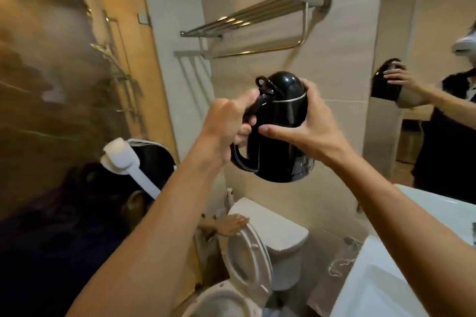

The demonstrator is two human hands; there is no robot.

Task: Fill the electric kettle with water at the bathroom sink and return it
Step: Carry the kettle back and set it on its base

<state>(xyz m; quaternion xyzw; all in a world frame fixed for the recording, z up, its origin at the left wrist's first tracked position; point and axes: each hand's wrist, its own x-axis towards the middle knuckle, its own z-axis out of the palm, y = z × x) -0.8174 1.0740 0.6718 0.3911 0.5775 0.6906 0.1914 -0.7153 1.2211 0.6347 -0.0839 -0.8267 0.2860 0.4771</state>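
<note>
Glossy black electric kettle (280, 131) of smooth plastic, rounded domed lid closed, thin pale seam ringing the body below the lid, curved loop handle on the left side, held up in mid-air at centre frame, tilted slightly, in front of pale matte wall tiles. Left hand (226, 123) reaching up from the lower left on a bare, outstretched forearm, fingers curled tight round the handle, thumb lying along its top near the lid hinge. Right hand (309, 123) coming in from the lower right, wrist bent, palm pressed against the kettle's right flank, thumb (275, 132) across the near face of the body, other fingers wrapped round the far side up by the lid seam; a firm, narrow clasp, both hands closed on the kettle. Above and behind, polished metal towel rack (247, 20) of parallel tubular bars fixed to the wall. Below, white ceramic toilet (273, 239) with boxy cistern and oval seat raised. Smooth white basin edge (381, 280) at the near right. Mirror (438, 85) on the far right showing the same hands and kettle reflected. Second person (85, 226) in dark clothing with a white head strap, low at the left, one hand touching the toilet lid.
</note>
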